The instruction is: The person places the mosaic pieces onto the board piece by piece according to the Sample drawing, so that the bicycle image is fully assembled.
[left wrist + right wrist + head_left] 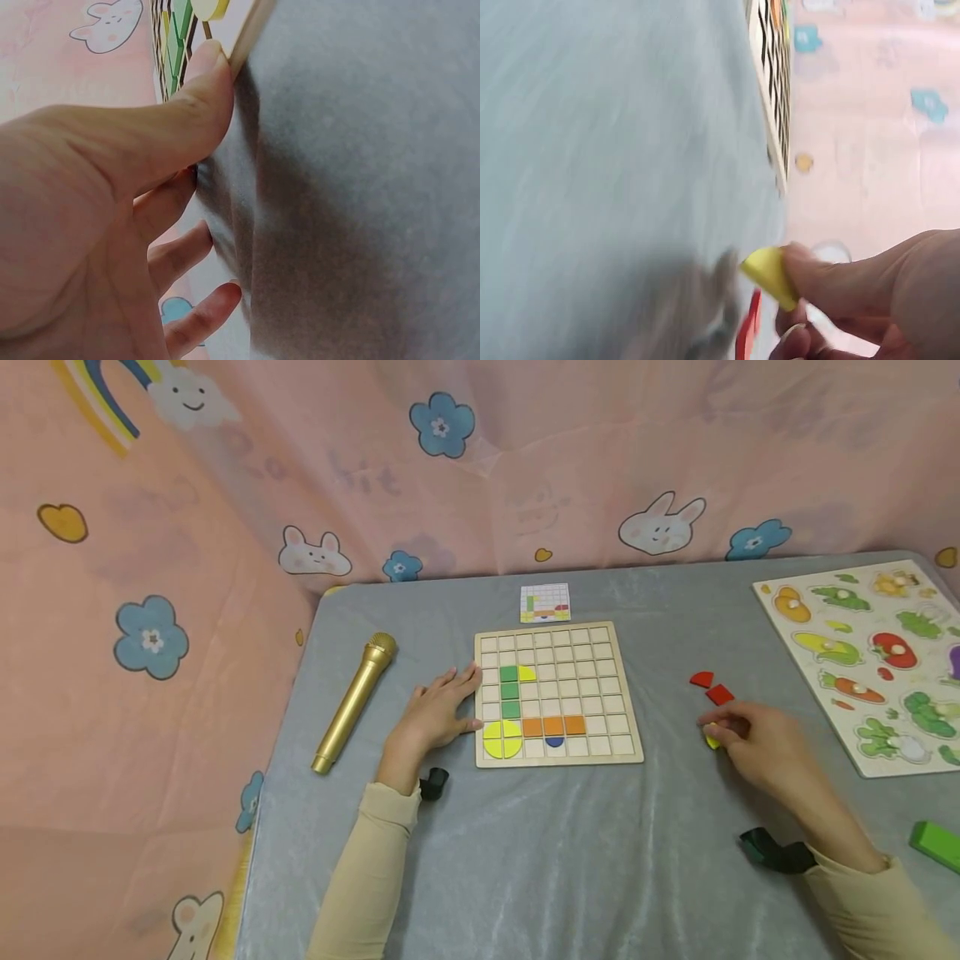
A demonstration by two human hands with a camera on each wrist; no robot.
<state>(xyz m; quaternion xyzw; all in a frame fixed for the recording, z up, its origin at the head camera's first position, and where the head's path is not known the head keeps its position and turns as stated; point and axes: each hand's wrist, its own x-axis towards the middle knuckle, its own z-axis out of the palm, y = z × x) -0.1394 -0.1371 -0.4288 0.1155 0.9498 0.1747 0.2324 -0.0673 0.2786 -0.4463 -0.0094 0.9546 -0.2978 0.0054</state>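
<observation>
A small yellow piece is pinched in the right hand, right of the flat-lying pale wooden grid board, which bears green squares, orange squares, yellow quarter-circles and a blue half-circle.

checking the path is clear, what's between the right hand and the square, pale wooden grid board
In the head view, only bare grey cloth lies between the right hand and the board.
</observation>
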